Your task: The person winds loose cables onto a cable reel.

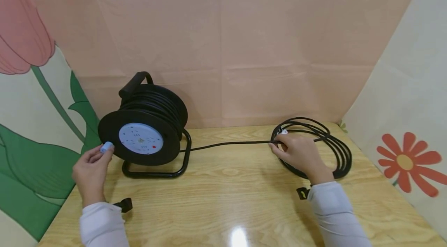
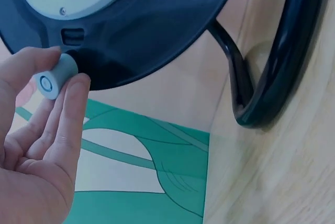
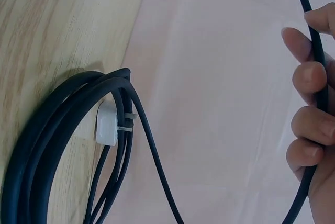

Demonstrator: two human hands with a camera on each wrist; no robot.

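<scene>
A black cable reel (image 1: 171,140) stands on the left of the table, cable wound around its drum and a white round socket panel (image 1: 141,138) on its front. My left hand (image 1: 91,173) pinches the pale blue crank knob (image 2: 58,75) at the disc's edge between thumb and fingertips. From the reel a black cable (image 1: 237,143) stretches across to my right hand (image 1: 301,156), whose fingers curl around it. Under and beside that hand lies a loose coil (image 1: 343,157) of the same cable. A white plug (image 3: 107,123) with metal pins shows within the coil in the right wrist view.
The reel rests on a black tubular stand (image 1: 155,175), with a carrying handle (image 1: 132,86) on top. A wooden table (image 1: 216,200) lies beneath everything. Behind it rises a pink sheet (image 1: 223,45); flower-patterned panels close in both sides, the right one (image 1: 412,95) near the coil.
</scene>
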